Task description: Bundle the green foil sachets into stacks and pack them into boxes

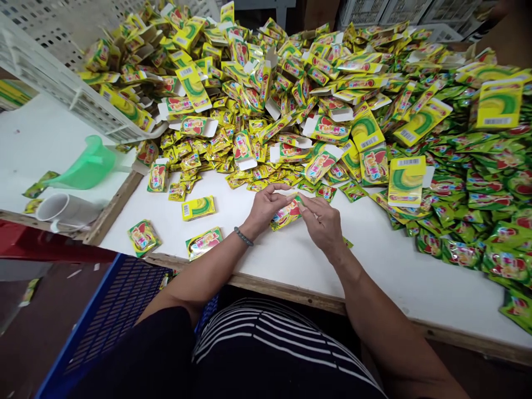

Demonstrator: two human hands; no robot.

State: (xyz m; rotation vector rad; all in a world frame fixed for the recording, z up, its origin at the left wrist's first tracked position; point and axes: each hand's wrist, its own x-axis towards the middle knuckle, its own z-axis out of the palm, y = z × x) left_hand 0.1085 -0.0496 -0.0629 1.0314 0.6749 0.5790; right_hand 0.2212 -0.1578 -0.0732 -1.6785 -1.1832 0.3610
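Observation:
My left hand (266, 206) and my right hand (322, 224) meet over the white table (374, 266), both pinched on one small yellow-green candy box (286, 215) held between them just above the surface. A beaded bracelet (243, 236) circles my left wrist. Behind the hands lies a big heap of open yellow-green boxes (257, 94). To the right spreads a pile of green sachets (477, 183). Three closed boxes (198, 208) lie flat on the table left of my left hand.
A white plastic crate (50, 72) tilts at the back left. A green plastic scoop (85, 166) and a white mug (62, 210) sit on a lower white surface at left. A blue crate (112, 310) stands below the table's front edge by my lap.

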